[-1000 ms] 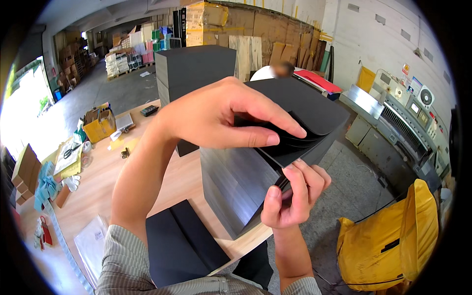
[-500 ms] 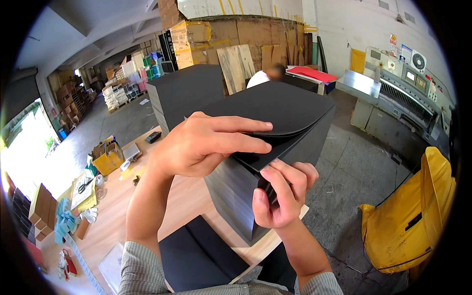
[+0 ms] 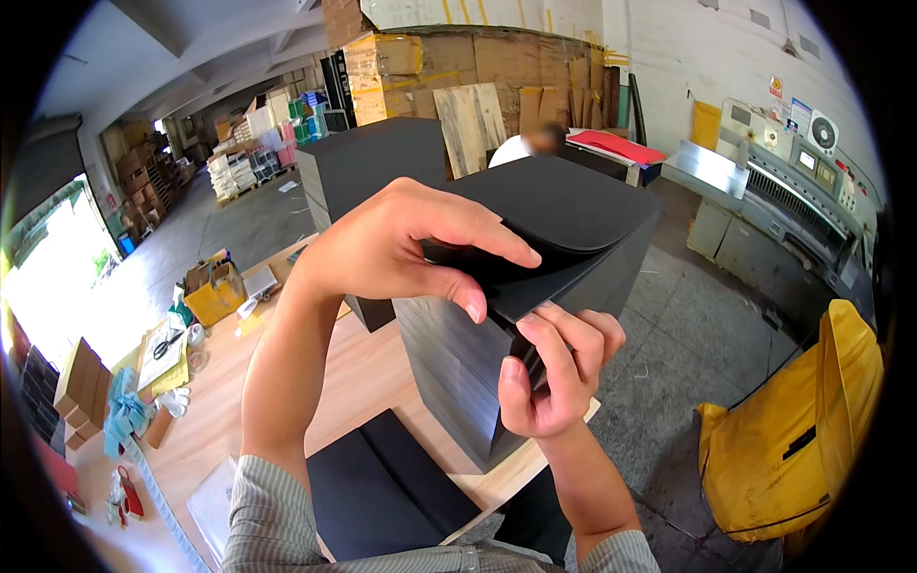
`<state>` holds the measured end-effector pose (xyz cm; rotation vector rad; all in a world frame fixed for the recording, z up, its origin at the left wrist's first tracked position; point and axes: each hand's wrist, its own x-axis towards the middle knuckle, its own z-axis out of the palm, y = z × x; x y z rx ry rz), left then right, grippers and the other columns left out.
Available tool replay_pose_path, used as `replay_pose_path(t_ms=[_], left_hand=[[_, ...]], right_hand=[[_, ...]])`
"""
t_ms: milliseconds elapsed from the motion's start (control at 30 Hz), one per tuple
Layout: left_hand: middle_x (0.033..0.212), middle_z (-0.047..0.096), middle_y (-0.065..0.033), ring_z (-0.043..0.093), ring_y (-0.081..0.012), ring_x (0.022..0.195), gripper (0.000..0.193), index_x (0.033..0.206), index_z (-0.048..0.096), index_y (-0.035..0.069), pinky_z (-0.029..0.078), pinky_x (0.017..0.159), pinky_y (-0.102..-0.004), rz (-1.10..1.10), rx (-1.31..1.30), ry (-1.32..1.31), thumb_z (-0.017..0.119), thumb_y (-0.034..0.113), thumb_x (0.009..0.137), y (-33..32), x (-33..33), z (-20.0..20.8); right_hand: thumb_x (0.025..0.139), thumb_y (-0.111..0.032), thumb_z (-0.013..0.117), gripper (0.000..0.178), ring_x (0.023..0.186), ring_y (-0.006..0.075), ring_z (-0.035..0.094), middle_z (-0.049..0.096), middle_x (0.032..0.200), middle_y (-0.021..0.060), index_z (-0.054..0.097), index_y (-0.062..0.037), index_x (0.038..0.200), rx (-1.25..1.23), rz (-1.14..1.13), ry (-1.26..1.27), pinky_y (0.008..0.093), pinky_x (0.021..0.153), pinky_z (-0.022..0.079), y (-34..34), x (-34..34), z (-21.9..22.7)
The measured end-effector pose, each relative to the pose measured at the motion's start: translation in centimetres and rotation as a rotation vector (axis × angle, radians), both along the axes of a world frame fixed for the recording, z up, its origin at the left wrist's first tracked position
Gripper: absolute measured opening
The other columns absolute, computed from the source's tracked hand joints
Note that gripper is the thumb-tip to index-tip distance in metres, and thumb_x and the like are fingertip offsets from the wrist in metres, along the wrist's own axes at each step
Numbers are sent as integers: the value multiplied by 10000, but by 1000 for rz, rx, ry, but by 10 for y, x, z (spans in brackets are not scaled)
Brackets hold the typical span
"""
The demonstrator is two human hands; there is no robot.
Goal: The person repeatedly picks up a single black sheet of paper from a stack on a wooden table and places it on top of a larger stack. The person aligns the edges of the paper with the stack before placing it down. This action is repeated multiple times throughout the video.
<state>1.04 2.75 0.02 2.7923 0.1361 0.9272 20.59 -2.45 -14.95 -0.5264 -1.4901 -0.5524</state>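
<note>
A tall stack of black sheets stands on the wooden table in front of me. Its uppermost sheets bow upward at the near corner, leaving a dark gap above the layers below. At that gap is my left hand, its thumb and fingers spread apart, fingertips by the lifted edge. My right hand pinches the near corner of a black sheet, fingers over the edge and thumb lower down. How many sheets it grips is hidden. Below my arms lies a folded black sheet at the table's front edge.
Behind my left hand rises a second black stack. On the table's left are a yellow bin, scissors and small cartons. A yellow bag and a grey machine stand at right; a person is beyond.
My left hand's thumb and fingers have spread apart, the thumb dropping toward the near corner. My right hand keeps its pinch. The view has shifted slightly.
</note>
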Motion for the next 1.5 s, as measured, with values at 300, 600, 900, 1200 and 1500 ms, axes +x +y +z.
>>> replay_pose_path(t_ms=[300, 600, 900, 1200, 1500], left_hand=[[1091, 790, -101, 679, -218, 766, 512, 1164, 783, 46, 519, 669, -312, -33, -16, -21, 922, 225, 705, 5, -1, -1], [1097, 789, -103, 672, -220, 759, 495, 1163, 783, 44, 512, 664, -314, -17, -7, -12, 915, 214, 718, 5, -2, -1], [1110, 787, -114, 671, -218, 755, 432, 1158, 783, 30, 513, 669, -314, -35, -19, -46, 888, 188, 770, 5, -2, -4], [1112, 781, -153, 666, -227, 700, 288, 1187, 770, 7, 510, 628, -294, -5, 53, -106, 673, -12, 916, -1, 0, -12], [1252, 732, -180, 715, -237, 719, 536, 1136, 800, 82, 469, 500, -269, 152, 330, -114, 555, -157, 723, -9, 4, -19]], right_hand=[[829, -231, 686, 314, 939, 225, 491, 692, 1155, 33, 749, -93, 1104, -12, 40, 64, 398, 906, 334, 3, -2, -4], [833, -233, 678, 303, 928, 221, 481, 691, 1156, 29, 745, -99, 1097, -4, 41, 67, 394, 898, 333, 3, -3, -3], [828, -230, 680, 307, 927, 221, 476, 686, 1162, 28, 743, -103, 1101, 0, 31, 65, 394, 893, 334, 4, -2, -3], [821, -226, 684, 311, 915, 222, 483, 691, 1151, 40, 747, -97, 1097, -3, 37, 66, 395, 894, 344, 3, -3, -3], [851, -229, 664, 294, 933, 236, 495, 683, 1137, 67, 728, -88, 1101, 30, 30, 59, 396, 889, 354, 7, -4, -3]])
